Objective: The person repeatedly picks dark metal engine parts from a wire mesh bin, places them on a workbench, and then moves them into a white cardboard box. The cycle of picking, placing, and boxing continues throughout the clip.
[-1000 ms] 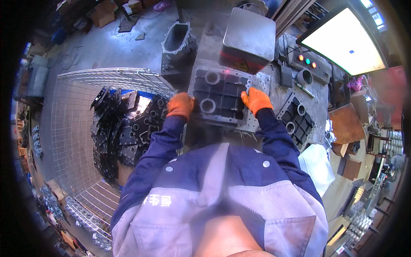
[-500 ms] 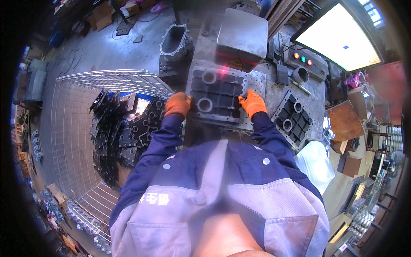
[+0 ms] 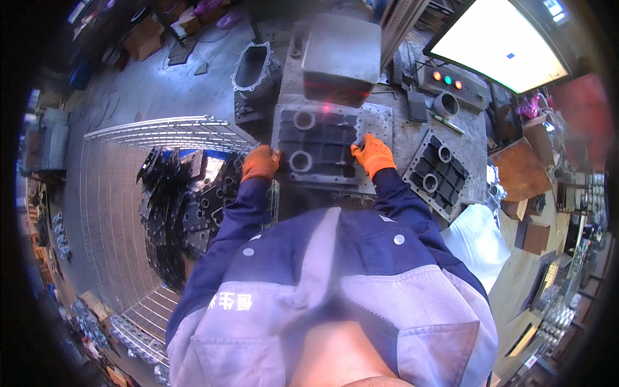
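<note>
A dark rectangular metal cover plate (image 3: 329, 134) with two raised rings and a pale drilled rim lies flat on the bench. My left hand (image 3: 260, 162), in an orange glove, is closed at its left edge. On the opposite edge my right hand (image 3: 374, 157), gloved the same way, pinches the rim near the lower right corner. The fingertips of both hands are partly hidden. Red light falls on the plate's far edge, below a grey box-shaped machine head (image 3: 342, 55). Under the plate, a perforated metal base plate (image 3: 380, 122) shows at the right.
A similar cover plate (image 3: 440, 175) lies on the bench to the right. Beyond it are a metal ring (image 3: 445, 104), a control box (image 3: 451, 87) with lit buttons and a bright monitor (image 3: 500, 42). A wire cage (image 3: 109, 193) with stacked dark plates (image 3: 171, 213) stands left, below an oval metal housing (image 3: 251, 68).
The view has shifted slightly, so the bench appears a little further left. Both hands stay at the cover plate's edges, and the plate shows no clear movement on the bench.
</note>
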### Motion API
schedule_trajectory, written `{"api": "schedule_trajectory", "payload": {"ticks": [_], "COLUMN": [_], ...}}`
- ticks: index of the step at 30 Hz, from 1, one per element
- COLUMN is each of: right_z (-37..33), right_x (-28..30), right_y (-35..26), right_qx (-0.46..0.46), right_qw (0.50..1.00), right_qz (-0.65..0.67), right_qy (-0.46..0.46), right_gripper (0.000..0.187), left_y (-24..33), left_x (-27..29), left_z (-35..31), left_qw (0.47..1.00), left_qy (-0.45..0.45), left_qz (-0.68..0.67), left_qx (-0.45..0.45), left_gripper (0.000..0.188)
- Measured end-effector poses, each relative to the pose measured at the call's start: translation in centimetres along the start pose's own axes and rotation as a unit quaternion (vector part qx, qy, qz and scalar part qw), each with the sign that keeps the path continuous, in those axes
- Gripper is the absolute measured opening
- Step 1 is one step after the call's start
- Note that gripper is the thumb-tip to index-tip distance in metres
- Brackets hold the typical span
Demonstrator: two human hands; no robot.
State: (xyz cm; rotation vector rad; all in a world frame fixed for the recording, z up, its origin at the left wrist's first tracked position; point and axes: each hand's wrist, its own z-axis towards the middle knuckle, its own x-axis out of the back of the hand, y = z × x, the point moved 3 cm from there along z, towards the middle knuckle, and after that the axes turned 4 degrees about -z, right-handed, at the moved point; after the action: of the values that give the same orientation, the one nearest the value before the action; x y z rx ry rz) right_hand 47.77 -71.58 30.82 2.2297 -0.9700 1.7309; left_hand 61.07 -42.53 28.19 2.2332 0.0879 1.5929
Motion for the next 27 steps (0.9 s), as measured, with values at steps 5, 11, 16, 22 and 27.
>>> {"api": "schedule_trajectory", "payload": {"ticks": [5,11,16,22,27], "right_z": [0.6,4.1,6.8,4.3,-6.8], "right_x": [3.1,3.3,0.3,1.8,1.7], "right_y": [4.1,11.7,14.1,13.6,10.2], "right_qx": [-0.100,-0.118,-0.107,-0.093,-0.036], "right_qw": [0.994,0.916,0.910,0.929,0.892], "right_qz": [-0.028,-0.307,-0.364,-0.266,-0.098], "right_qy": [0.030,0.228,0.165,0.241,0.441], "right_gripper": [0.053,0.066,0.050,0.049,0.024], "left_y": [1.6,3.1,1.9,4.7,10.6], "left_x": [0.9,3.2,4.8,5.4,2.8], "left_z": [-0.2,-0.9,-1.9,-4.9,-8.4], "left_qw": [0.995,0.986,0.990,0.973,0.934], "left_qy": [-0.022,0.002,0.093,0.173,0.022], "left_qz": [0.085,0.153,0.101,-0.060,-0.058], "left_qx": [0.037,0.067,0.011,-0.142,-0.351], "left_gripper": [0.044,0.060,0.060,0.050,0.034]}}
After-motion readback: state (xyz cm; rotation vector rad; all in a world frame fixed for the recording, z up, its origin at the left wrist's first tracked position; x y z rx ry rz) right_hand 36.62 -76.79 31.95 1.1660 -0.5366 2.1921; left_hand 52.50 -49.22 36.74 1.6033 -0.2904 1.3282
